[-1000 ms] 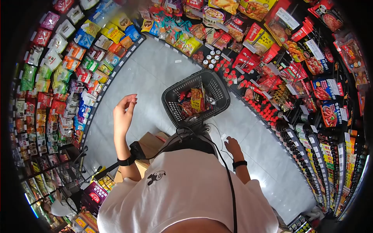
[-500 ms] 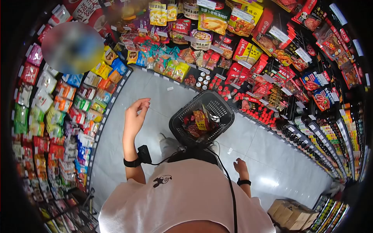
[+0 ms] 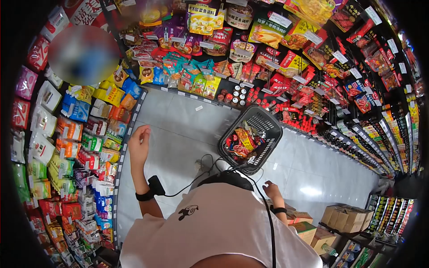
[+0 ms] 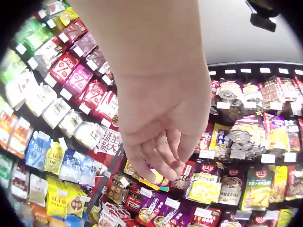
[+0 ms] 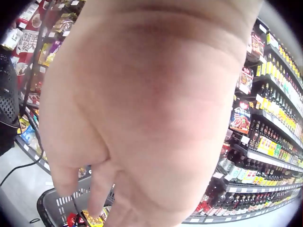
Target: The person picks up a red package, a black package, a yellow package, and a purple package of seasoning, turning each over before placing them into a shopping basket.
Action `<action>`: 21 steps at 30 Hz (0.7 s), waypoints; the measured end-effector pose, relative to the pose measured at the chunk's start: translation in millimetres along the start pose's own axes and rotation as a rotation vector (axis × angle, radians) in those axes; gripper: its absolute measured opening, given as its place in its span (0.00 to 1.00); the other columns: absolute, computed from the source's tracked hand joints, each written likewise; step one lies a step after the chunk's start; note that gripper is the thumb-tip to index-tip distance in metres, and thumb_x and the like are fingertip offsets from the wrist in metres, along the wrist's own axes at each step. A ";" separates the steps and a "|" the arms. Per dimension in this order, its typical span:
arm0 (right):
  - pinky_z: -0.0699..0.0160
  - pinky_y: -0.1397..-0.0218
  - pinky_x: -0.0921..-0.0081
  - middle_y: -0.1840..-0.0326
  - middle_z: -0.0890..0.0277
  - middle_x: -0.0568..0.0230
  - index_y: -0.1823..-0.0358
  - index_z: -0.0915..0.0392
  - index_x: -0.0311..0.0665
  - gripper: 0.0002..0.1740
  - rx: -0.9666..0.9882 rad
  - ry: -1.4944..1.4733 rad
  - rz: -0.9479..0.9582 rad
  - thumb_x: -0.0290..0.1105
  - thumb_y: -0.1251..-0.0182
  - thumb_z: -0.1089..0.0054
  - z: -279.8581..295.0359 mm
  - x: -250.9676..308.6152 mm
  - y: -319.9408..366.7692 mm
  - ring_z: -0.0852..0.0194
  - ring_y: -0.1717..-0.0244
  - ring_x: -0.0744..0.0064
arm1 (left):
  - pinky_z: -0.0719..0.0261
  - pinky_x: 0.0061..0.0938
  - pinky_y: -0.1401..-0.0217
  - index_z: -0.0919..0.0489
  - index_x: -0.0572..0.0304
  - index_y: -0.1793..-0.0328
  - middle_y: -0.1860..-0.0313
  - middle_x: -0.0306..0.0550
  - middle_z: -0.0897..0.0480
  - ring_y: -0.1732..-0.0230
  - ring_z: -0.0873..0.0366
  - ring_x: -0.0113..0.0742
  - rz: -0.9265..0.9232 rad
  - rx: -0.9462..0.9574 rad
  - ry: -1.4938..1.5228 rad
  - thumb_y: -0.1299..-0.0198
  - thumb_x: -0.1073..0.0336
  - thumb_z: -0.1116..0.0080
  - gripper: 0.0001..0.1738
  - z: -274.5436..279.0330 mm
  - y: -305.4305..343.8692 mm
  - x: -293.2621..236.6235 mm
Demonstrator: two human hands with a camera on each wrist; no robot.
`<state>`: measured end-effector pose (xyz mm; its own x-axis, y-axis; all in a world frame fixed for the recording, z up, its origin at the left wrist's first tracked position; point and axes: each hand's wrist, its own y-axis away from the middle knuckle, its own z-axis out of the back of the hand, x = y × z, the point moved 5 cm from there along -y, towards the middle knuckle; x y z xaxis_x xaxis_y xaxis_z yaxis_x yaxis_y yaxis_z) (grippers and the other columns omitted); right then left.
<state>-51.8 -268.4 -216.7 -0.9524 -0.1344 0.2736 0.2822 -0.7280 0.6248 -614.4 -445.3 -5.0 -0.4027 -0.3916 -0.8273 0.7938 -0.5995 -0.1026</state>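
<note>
1. Two hands are seen released, fingers loosely bent: left hand (image 3: 139, 142) raised, right hand (image 3: 271, 191) lower.
2. Food packets (image 3: 245, 142) are gathered in the black shopping basket (image 3: 264, 121), presumably for carrying.
3. Grey tiled floor (image 3: 178, 129) is flanked by shelves (image 5: 272, 161), tagged probably for pricing.

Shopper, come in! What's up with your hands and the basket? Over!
Left hand empty, right hand empty. Black plastic basket in front, colourful shiny packets inside. Black cord nearby, might snag.
</note>
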 end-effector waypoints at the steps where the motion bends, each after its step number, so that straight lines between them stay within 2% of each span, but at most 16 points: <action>1: 0.24 0.52 0.62 0.66 0.21 0.46 0.50 0.26 0.39 0.22 0.013 0.021 0.009 0.44 0.42 0.42 -2.2 10.5 0.6 0.23 0.57 0.48 | 0.25 0.22 0.58 0.21 0.64 0.54 0.63 0.46 0.18 0.64 0.22 0.29 0.013 -0.003 -0.016 0.39 0.69 0.47 0.10 1.7 0.1 -0.3; 3: 0.26 0.49 0.60 0.59 0.22 0.43 0.50 0.26 0.38 0.22 0.048 0.030 0.017 0.45 0.42 0.44 -7.7 30.0 -1.7 0.25 0.52 0.45 | 0.25 0.23 0.58 0.22 0.65 0.54 0.63 0.47 0.18 0.64 0.22 0.30 0.008 0.020 0.025 0.39 0.70 0.47 0.10 -2.8 0.7 2.4; 6: 0.27 0.47 0.59 0.56 0.23 0.42 0.51 0.26 0.37 0.22 0.052 0.055 0.061 0.45 0.42 0.44 -21.0 51.8 -20.2 0.26 0.50 0.45 | 0.25 0.23 0.58 0.22 0.65 0.53 0.63 0.47 0.18 0.63 0.21 0.31 -0.012 0.056 0.028 0.39 0.69 0.47 0.10 -6.0 0.1 -8.5; 10: 0.26 0.47 0.57 0.55 0.23 0.44 0.52 0.26 0.37 0.21 0.030 0.072 0.168 0.42 0.43 0.42 -41.9 93.1 -50.6 0.26 0.51 0.46 | 0.25 0.23 0.58 0.22 0.65 0.53 0.63 0.47 0.18 0.63 0.21 0.30 -0.090 0.119 -0.009 0.39 0.69 0.46 0.10 9.0 -12.0 -26.3; 12: 0.27 0.47 0.54 0.55 0.24 0.42 0.53 0.26 0.36 0.22 0.072 0.104 0.244 0.43 0.43 0.43 -50.6 120.3 -70.8 0.26 0.50 0.44 | 0.25 0.22 0.58 0.22 0.65 0.53 0.63 0.47 0.18 0.64 0.21 0.28 -0.071 0.106 -0.051 0.39 0.68 0.46 0.11 27.4 -24.0 -21.7; 14: 0.26 0.51 0.55 0.58 0.23 0.42 0.56 0.24 0.34 0.19 0.050 0.125 0.302 0.41 0.43 0.45 -57.1 143.0 -97.8 0.26 0.55 0.41 | 0.25 0.21 0.59 0.22 0.65 0.53 0.64 0.46 0.17 0.64 0.22 0.27 -0.043 0.070 -0.064 0.39 0.68 0.45 0.11 41.2 -40.5 -11.9; 17: 0.26 0.52 0.54 0.57 0.24 0.41 0.56 0.24 0.37 0.17 0.036 0.052 0.293 0.39 0.43 0.46 -32.7 186.6 -128.9 0.25 0.54 0.42 | 0.27 0.18 0.61 0.22 0.65 0.52 0.67 0.44 0.18 0.66 0.23 0.24 0.035 0.023 -0.051 0.38 0.68 0.46 0.11 52.6 -68.7 5.5; 18: 0.27 0.52 0.53 0.58 0.24 0.42 0.56 0.24 0.37 0.17 -0.051 0.023 0.405 0.40 0.42 0.47 -26.1 198.3 -143.2 0.25 0.54 0.43 | 0.27 0.18 0.62 0.22 0.65 0.52 0.67 0.43 0.18 0.66 0.23 0.24 0.042 0.020 -0.029 0.38 0.68 0.46 0.11 52.2 -79.5 10.2; 21: 0.27 0.53 0.54 0.59 0.23 0.42 0.57 0.25 0.36 0.17 -0.061 0.105 0.303 0.40 0.42 0.47 -7.0 226.4 -200.1 0.25 0.55 0.44 | 0.28 0.18 0.62 0.23 0.65 0.50 0.68 0.43 0.18 0.66 0.23 0.24 0.014 0.016 0.028 0.38 0.70 0.48 0.12 43.3 -120.7 26.5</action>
<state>-324.7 -157.9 -284.9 -0.8340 -0.4170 0.3615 0.5499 -0.6832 0.4806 -740.6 -413.6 9.4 -0.3782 -0.3804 -0.8439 0.7918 -0.6052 -0.0821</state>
